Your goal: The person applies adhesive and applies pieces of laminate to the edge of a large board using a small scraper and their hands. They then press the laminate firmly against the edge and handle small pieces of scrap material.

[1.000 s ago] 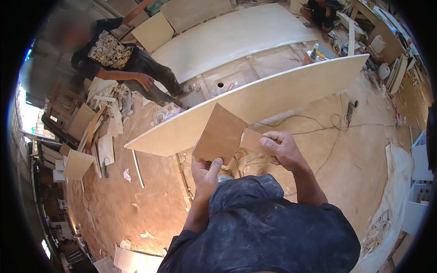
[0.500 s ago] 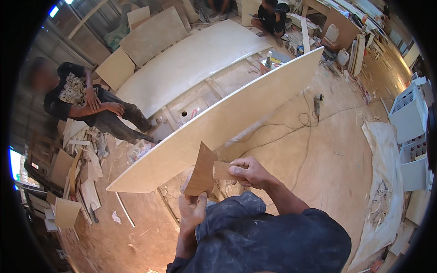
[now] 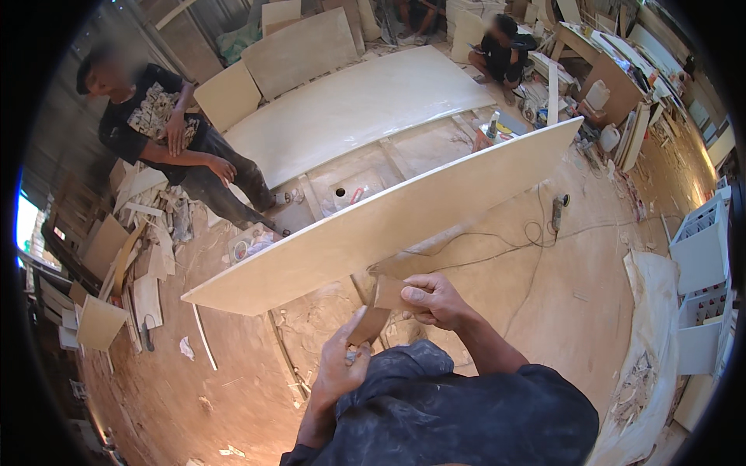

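Observation:
My left hand (image 3: 342, 363) is closed on a thin brown sheet that looks like sandpaper (image 3: 368, 326), tilted up in front of my body. Between the thumb and fingers of my right hand (image 3: 437, 301) is a smaller flat brown piece (image 3: 394, 294). The two pieces overlap or touch at their edges; I cannot tell which. Just beyond my hands stands a long cream panel (image 3: 388, 221), on edge and slanting away to the right.
A large pale panel (image 3: 365, 97) lies behind the upright one. One person (image 3: 167, 132) stands at the left, another (image 3: 503, 54) squats at the back. A corded power tool (image 3: 557, 213) rests on the floor at right. Wood scraps (image 3: 155, 233) pile up at left; white drawer units (image 3: 699, 248) stand at right.
The brown sheet in my left hand has tipped down and now meets the piece in my right hand. The view has shifted, and the standing person's arm has lowered.

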Motion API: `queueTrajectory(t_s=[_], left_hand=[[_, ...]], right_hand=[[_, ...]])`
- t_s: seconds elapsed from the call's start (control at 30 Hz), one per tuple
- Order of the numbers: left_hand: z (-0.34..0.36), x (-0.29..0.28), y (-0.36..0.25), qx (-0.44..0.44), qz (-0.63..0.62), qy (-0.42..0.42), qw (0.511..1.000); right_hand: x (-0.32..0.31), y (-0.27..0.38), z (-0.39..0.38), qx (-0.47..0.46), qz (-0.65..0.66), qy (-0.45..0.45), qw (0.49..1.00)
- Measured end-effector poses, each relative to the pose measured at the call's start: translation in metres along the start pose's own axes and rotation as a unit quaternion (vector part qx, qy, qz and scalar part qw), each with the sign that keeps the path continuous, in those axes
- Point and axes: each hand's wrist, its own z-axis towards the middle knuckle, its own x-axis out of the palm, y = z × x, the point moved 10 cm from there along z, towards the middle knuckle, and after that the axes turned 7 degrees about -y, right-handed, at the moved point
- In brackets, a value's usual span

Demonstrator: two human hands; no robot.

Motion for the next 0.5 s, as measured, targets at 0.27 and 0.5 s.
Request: queueTrajectory(t_s=[0.27, 0.5], left_hand=[[-0.002, -0.043, 0.048, -0.099, -0.018, 0.019, 0.995], [-0.032, -0.161, 0.125, -0.128, -0.262, -0.22, 0.931]], right_hand=[[0.018, 0.074, -0.002, -0.214, -0.053, -0.176, 0.959], [0.104, 0.016, 0.057, -0.144, -0.08, -0.11, 0.98]])
